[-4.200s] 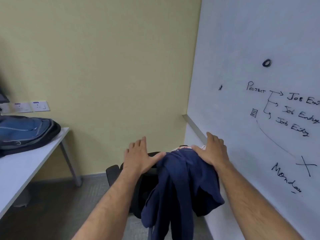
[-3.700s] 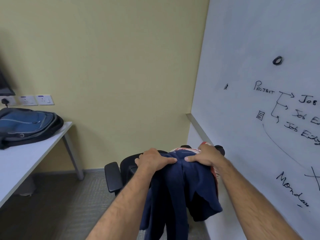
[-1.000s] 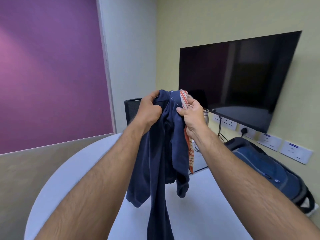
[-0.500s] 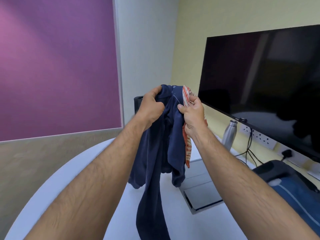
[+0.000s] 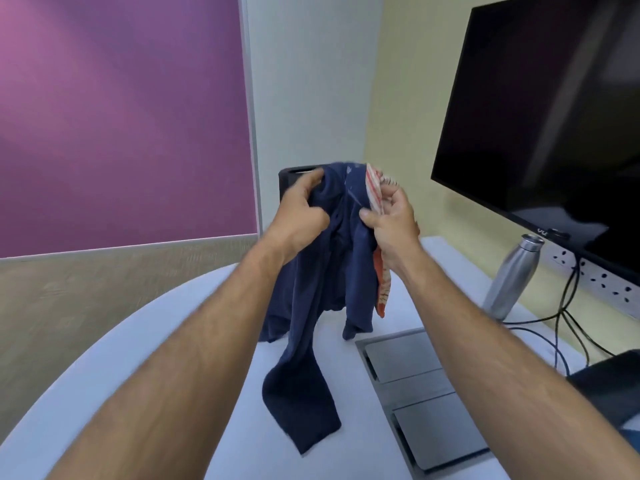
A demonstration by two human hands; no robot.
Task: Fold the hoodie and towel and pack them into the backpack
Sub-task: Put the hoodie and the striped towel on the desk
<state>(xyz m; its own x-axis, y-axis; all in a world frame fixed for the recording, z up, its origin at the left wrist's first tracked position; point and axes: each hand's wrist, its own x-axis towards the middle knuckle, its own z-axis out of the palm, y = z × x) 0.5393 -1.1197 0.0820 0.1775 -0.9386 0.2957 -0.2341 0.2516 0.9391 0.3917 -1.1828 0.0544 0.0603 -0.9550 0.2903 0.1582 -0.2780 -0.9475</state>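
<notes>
Both arms out over the white round-edged table (image 5: 207, 427). Left hand (image 5: 298, 216) bunched tight around the top of the navy blue fabric hoodie (image 5: 311, 306), right hand (image 5: 391, 220) pinching hoodie plus the orange-and-white striped towel (image 5: 381, 282) together. Hoodie's lower sleeve draped onto the tabletop near the middle. Dark backpack (image 5: 609, 386) poking in at the table's right edge. Steel water bottle (image 5: 512, 278) standing at the far right edge, under the black wall screen (image 5: 554, 116).

Only a small logo, maybe "VU", on the TV (image 5: 540, 126) bottom bezel; nothing else legible.
</notes>
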